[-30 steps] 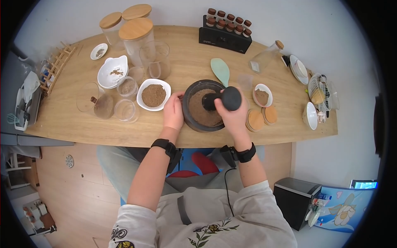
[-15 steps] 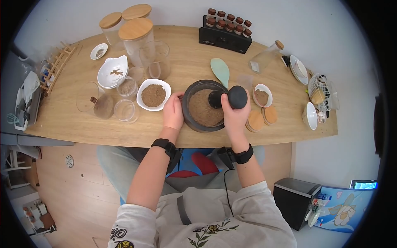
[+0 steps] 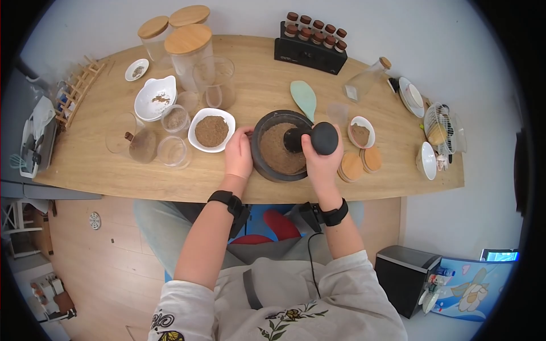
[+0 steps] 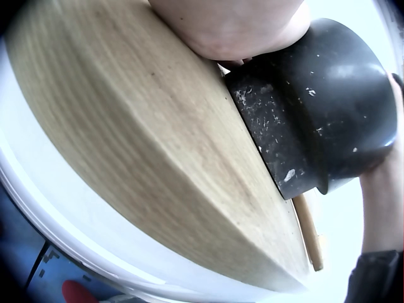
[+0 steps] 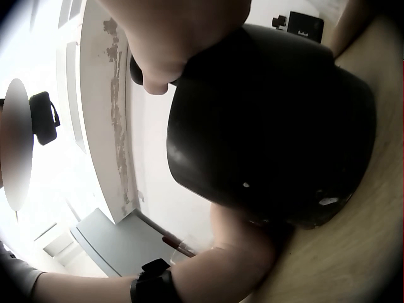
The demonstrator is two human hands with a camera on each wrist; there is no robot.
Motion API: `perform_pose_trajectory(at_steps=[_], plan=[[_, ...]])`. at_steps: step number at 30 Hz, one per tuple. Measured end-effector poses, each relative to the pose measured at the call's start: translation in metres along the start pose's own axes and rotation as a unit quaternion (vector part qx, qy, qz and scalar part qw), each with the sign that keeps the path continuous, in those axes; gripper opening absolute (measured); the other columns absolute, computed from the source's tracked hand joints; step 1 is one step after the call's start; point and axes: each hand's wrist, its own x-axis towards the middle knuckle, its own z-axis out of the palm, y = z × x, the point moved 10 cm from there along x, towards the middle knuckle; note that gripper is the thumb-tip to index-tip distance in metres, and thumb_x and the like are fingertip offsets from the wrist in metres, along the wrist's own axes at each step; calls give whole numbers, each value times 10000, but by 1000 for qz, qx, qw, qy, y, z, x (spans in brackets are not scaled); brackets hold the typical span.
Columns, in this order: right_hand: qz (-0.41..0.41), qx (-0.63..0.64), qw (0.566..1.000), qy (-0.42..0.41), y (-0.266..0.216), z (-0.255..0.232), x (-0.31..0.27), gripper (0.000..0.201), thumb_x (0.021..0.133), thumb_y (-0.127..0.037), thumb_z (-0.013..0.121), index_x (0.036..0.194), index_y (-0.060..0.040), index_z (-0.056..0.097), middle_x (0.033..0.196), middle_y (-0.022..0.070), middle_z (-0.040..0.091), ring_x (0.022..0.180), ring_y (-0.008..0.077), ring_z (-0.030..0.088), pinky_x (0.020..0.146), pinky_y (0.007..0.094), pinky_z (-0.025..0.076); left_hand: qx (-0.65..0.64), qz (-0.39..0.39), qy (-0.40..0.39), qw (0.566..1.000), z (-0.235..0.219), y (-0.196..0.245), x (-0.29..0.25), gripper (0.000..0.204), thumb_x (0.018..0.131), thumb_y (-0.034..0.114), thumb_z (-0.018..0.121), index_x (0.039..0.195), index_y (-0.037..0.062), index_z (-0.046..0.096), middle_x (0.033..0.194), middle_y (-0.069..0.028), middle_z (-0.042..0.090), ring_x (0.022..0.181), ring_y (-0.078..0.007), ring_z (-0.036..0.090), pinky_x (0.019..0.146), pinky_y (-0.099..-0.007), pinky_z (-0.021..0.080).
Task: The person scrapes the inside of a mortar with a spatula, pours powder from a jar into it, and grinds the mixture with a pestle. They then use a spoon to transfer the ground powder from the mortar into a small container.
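A dark mortar (image 3: 263,168) holding brown powder (image 3: 277,149) stands near the table's front edge. My left hand (image 3: 239,156) rests against its left side, the fingertips partly hidden behind the wall. The right hand (image 3: 324,165) grips a black pestle (image 3: 325,138), which leans right with its lower end in the powder. In the left wrist view the left hand (image 4: 233,25) lies against the black mortar (image 4: 341,101). The right wrist view shows the mortar (image 5: 271,126) large, the right hand (image 5: 183,31) above it and the left hand (image 5: 243,252) at its base.
Left of the mortar is a white bowl (image 3: 198,145) of brown powder, with glass cups and wooden-lidded jars (image 3: 187,40) beyond. A green spoon rest (image 3: 303,98) lies behind. To the right are a small bowl (image 3: 370,138), wooden lids (image 3: 351,165) and a glass bottle (image 3: 364,79).
The pestle first swung right, away from the mortar's middle, then shifted slightly back left, the right hand moving with it. My left hand has stayed against the mortar.
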Motion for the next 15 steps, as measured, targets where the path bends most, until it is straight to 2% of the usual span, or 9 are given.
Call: perform_pose_trajectory(at_steps=[2, 5, 8, 11, 15], plan=[[16, 13, 1000, -14, 4, 2, 1, 323, 616, -121, 739, 809, 3, 512, 755, 98, 492, 694, 238, 508, 626, 308, 421, 0, 4, 0, 1000, 0, -2, 1, 275, 864, 79, 306, 939, -52, 536, 872, -154, 598, 825, -233, 583, 762, -307, 449], [-52, -115, 986, -107, -20, 24, 4, 317, 612, -107, 738, 809, -1, 515, 756, 88, 489, 694, 224, 504, 627, 308, 421, 5, 4, -4, 1000, 0, -3, 1, 275, 862, 77, 306, 938, -52, 536, 872, -156, 598, 821, -236, 583, 761, -307, 450], [-68, -95, 990, -81, -19, 17, 0, 335, 605, -121, 746, 816, 2, 517, 765, 93, 494, 689, 232, 509, 625, 311, 424, 8, 2, -7, 1000, 1, -3, 1, 274, 862, 76, 307, 937, -53, 536, 870, -157, 598, 818, -237, 584, 760, -306, 449], [-32, -16, 998, -45, -4, 6, -1, 360, 592, -140, 759, 820, 0, 518, 768, 109, 498, 695, 255, 512, 626, 315, 428, 0, 14, -1, 1000, 0, 0, 1, 274, 864, 77, 305, 939, -56, 533, 866, -159, 597, 818, -235, 584, 760, -307, 450], [-75, -93, 987, -107, -25, 20, 0, 363, 586, -137, 759, 822, -3, 517, 765, 101, 501, 701, 246, 514, 631, 307, 429, -7, 5, -5, 1000, 0, 1, 1, 275, 868, 78, 303, 943, -60, 528, 862, -162, 597, 819, -233, 584, 759, -306, 451]])
